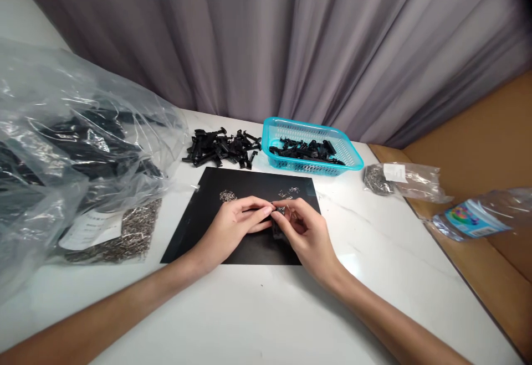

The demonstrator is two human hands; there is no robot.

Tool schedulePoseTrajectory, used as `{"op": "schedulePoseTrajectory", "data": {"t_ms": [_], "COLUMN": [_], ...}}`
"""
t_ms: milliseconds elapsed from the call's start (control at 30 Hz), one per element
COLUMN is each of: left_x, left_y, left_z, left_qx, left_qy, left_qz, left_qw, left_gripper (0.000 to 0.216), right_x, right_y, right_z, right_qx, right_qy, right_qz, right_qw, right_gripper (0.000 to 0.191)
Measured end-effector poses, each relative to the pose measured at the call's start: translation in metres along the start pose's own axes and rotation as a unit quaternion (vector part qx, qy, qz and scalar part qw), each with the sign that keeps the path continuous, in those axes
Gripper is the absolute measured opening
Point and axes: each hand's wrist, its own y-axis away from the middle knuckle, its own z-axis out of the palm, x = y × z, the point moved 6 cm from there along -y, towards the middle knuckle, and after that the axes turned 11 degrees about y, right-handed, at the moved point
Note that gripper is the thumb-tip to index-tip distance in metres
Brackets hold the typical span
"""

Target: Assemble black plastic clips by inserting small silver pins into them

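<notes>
My left hand (236, 224) and my right hand (305, 229) meet over a black mat (195, 226) on the white table. Their fingertips pinch a small black plastic clip (275, 222) together; the fingers hide most of it. Two little heaps of small metal parts (228, 195) and metal parts (290, 191) lie on the mat just beyond my hands. Farther back, a loose pile of black clips (222, 148) sits on the table. Beside that pile, a turquoise basket (291, 131) holds more black clips.
A big clear plastic bag (62, 149) with black parts fills the left side, with a labelled bag of metal parts (120, 235) in front of it. At the right lie a small bag of metal parts (399, 179), a plastic bottle (477, 215) and brown cardboard (490, 138). A grey curtain hangs behind.
</notes>
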Motion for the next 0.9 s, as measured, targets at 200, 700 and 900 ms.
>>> {"op": "schedulePoseTrajectory", "data": {"t_ms": [200,700,900], "left_x": [0.005,0.013,0.008], "left_y": [0.004,0.010,0.012], "left_z": [0.007,0.014,0.007], "left_qx": [-0.003,-0.022,-0.014], "left_qy": [-0.013,-0.042,0.036], "left_qz": [0.003,-0.034,-0.103], "left_qw": [1.000,0.998,0.994], "left_gripper": [0.033,0.048,0.046], "right_x": [-0.006,-0.006,-0.001], "right_y": [-0.002,-0.003,-0.009], "right_z": [-0.011,-0.010,-0.014], "right_qx": [0.058,0.061,0.028], "right_qy": [0.040,0.180,0.144], "right_qz": [-0.034,-0.150,-0.193], "right_qw": [0.997,0.970,0.970], "right_gripper": [0.013,0.020,0.021]}}
